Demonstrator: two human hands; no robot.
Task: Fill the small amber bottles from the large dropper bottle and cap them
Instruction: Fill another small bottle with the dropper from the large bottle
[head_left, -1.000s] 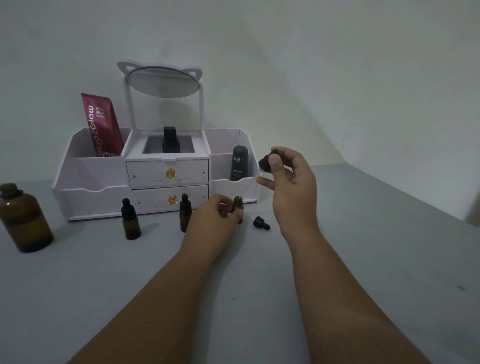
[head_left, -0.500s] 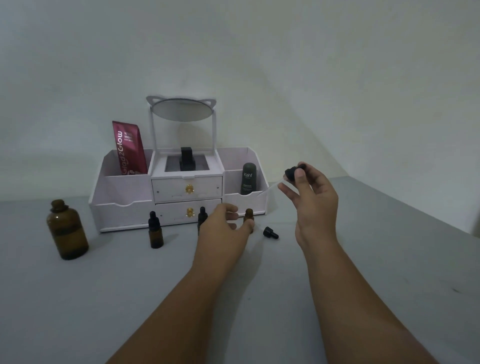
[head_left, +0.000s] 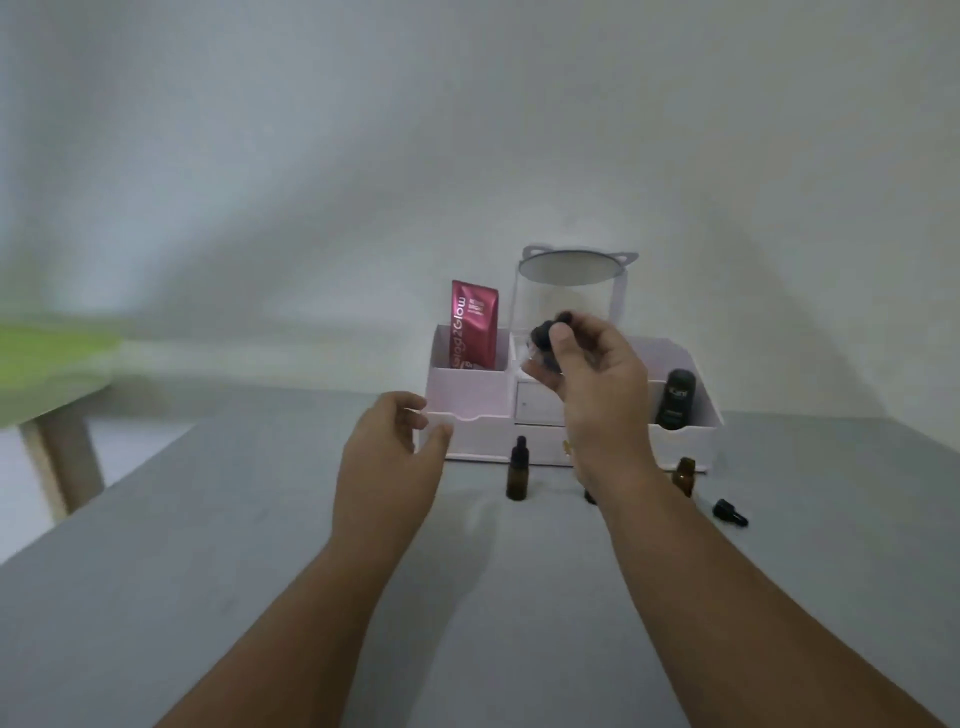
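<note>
Has swung left off the uncapped small amber bottle (head_left: 684, 475), left standing at the right by the loose cap (head_left: 730, 512): left grip (head_left: 389, 457) now wide, empty. Still pinches the dropper (head_left: 546, 336) in right grip (head_left: 597, 395), carried leftward. Probably heading for a refill; large dropper bottle unseen, maybe behind the left grip.

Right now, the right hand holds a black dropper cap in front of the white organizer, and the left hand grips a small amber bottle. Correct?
Not quite: the head view shows the left hand open and empty. The right hand does hold the black dropper cap in front of the white organizer.
</note>
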